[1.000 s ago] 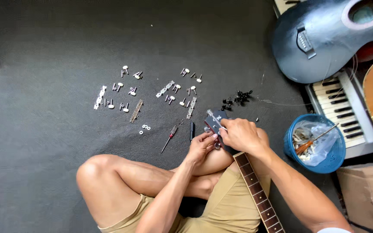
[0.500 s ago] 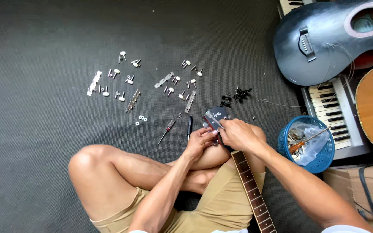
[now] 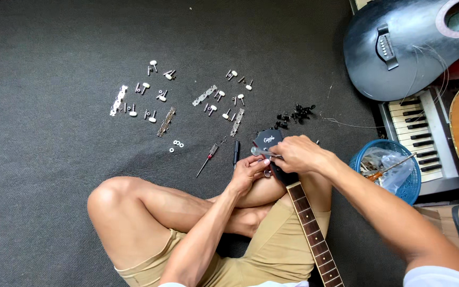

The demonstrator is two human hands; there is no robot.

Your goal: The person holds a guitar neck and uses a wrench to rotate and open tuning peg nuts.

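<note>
Guitar headstock [image 3: 268, 139] between left hand [image 3: 248, 175] and right hand [image 3: 298, 154].

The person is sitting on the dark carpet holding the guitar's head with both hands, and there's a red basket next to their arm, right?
Not quite: the basket is blue, not red, as the head view shows. The rest holds: the left hand and right hand hold the guitar headstock over the dark carpet.
</note>
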